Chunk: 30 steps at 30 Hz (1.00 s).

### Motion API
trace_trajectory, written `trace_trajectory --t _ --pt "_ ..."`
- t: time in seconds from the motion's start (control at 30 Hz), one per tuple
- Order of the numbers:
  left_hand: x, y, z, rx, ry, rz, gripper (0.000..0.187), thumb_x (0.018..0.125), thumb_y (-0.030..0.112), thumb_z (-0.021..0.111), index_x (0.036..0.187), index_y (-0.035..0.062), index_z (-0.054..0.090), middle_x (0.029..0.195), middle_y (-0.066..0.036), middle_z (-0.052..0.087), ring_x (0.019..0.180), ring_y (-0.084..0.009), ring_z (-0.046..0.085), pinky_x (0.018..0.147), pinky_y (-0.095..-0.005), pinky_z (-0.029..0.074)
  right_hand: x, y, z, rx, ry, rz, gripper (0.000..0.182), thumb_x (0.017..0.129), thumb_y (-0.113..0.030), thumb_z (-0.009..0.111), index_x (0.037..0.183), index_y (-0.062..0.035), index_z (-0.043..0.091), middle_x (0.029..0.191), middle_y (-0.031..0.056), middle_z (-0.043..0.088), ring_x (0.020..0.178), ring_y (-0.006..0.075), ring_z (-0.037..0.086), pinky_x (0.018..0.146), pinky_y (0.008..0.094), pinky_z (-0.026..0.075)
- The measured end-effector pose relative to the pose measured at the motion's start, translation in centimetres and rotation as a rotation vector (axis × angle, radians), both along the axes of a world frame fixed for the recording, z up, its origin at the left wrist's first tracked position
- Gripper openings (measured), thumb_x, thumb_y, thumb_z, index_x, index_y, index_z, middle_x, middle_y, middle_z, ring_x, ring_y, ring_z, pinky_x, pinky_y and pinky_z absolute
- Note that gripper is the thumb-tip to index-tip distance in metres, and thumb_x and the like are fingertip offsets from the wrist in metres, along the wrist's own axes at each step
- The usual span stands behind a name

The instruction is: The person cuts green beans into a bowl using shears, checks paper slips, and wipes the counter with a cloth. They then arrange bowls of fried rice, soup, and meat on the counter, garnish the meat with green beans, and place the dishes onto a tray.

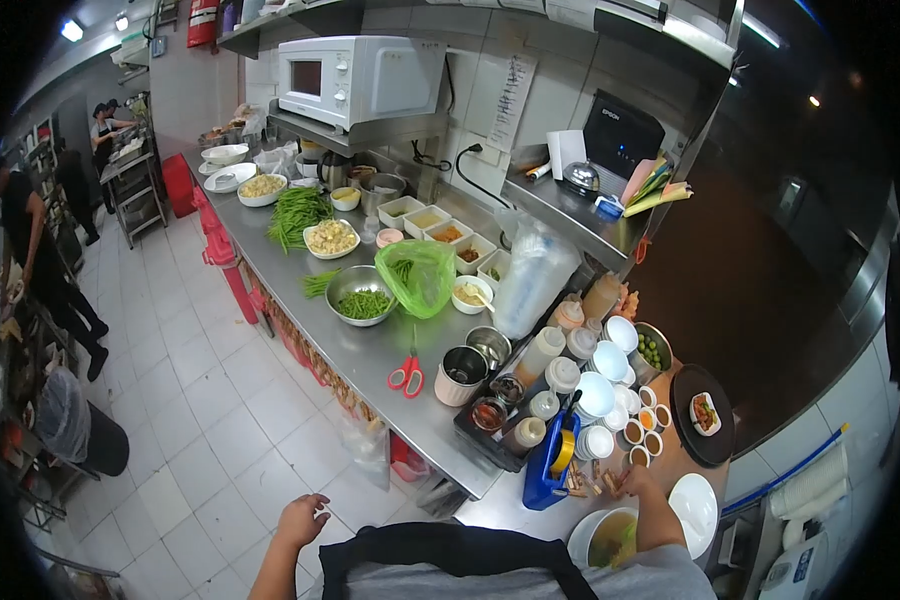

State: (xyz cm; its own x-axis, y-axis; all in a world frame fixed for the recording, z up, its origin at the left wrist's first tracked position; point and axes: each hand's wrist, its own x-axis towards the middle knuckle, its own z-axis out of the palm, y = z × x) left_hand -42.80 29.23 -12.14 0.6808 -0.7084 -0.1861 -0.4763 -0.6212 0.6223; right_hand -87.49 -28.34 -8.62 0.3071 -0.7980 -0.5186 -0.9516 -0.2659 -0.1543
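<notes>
My left hand [303, 520] hangs over the tiled floor, away from the counter. Its fingers are loosely curled and apart, with nothing in them. At the right, my right hand [638, 482] reaches down onto the wooden counter, touching a scatter of small light-brown pieces [602, 480] that look like wooden clips. Its fingertips are drawn together; what is between them is too small to make out. Close by are small sauce cups [653, 443], a blue tape dispenser [545, 480] with yellow tape, a white container [583, 540] under my forearm, and a white plate [694, 508].
Red-handled scissors [407, 376], a metal bowl of cut green beans [361, 300] and a green plastic bag [420, 278] lie on the steel counter. Squeeze bottles [544, 350] and stacked white bowls [597, 395] crowd the corner. A person [45, 240] stands across the aisle.
</notes>
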Motion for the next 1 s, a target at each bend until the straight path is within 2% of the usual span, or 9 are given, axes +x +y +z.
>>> trace_trajectory --t 0.23,0.53,0.67,0.83,0.9,1.0 --pt "0.1 -0.2 1.0 -0.019 -0.003 -0.021 0.028 0.074 0.016 0.067 0.1 0.0113 0.06 0.089 -0.007 0.064 0.079 -0.0242 0.063 0.073 -0.0352 0.05 -0.8 -0.1 -1.4 -0.117 -0.072 0.098 0.022 0.059 -0.013 0.079 0.073 -0.0059 0.062 0.063 0.0044 0.062 0.052 0.0139 0.059 0.048 0.0279 0.049" --pt "-0.7 -1.0 1.3 -0.023 0.004 -0.055 0.027 0.074 0.017 0.067 0.1 0.0108 0.061 0.089 -0.008 0.063 0.08 -0.0238 0.062 0.072 -0.0347 0.05 -1.4 -0.7 -2.4 -0.106 -0.111 -0.005 0.012 0.067 -0.012 0.073 0.073 -0.0055 0.064 0.061 0.0049 0.062 0.051 0.0131 0.059 0.047 0.0281 0.049" --pt "-1.0 -0.5 1.1 -0.031 -0.01 -0.048 0.028 0.072 0.013 0.068 0.099 0.0082 0.061 0.087 -0.009 0.064 0.078 -0.0225 0.063 0.072 -0.0336 0.05 -1.4 -0.7 -2.5 -0.12 -0.094 0.05 0.006 0.07 -0.008 0.068 0.075 -0.0053 0.066 0.063 0.0059 0.063 0.051 0.0136 0.06 0.047 0.0281 0.049" --pt "-1.1 0.2 1.4 -0.037 0.002 -0.01 0.028 0.072 0.013 0.068 0.099 0.0078 0.061 0.087 -0.01 0.064 0.078 -0.0229 0.063 0.071 -0.0336 0.05 -0.7 -0.6 -2.1 -0.054 -0.138 -0.054 0.008 0.07 -0.006 0.064 0.077 -0.0055 0.068 0.063 0.0068 0.063 0.052 0.0152 0.06 0.047 0.0285 0.051" --pt "-1.0 0.5 1.3 -0.042 -0.008 -0.014 0.028 0.073 0.013 0.068 0.099 0.0079 0.061 0.088 -0.01 0.064 0.078 -0.0233 0.063 0.071 -0.0339 0.05 -1.3 -2.2 -4.3 -0.085 -0.1 -0.023 0.009 0.069 -0.005 0.065 0.077 -0.0055 0.067 0.064 0.007 0.063 0.053 0.0157 0.06 0.048 0.029 0.051" --pt "-0.8 0.7 1.2 -0.043 -0.011 -0.014 0.028 0.073 0.014 0.067 0.099 0.0081 0.061 0.087 -0.01 0.064 0.078 -0.0236 0.062 0.071 -0.0345 0.05 -0.5 -1.6 -3.6 -0.044 -0.06 -0.033 0.012 0.066 -0.005 0.066 0.078 -0.0069 0.067 0.069 0.0079 0.064 0.057 0.0178 0.061 0.051 0.0309 0.051"
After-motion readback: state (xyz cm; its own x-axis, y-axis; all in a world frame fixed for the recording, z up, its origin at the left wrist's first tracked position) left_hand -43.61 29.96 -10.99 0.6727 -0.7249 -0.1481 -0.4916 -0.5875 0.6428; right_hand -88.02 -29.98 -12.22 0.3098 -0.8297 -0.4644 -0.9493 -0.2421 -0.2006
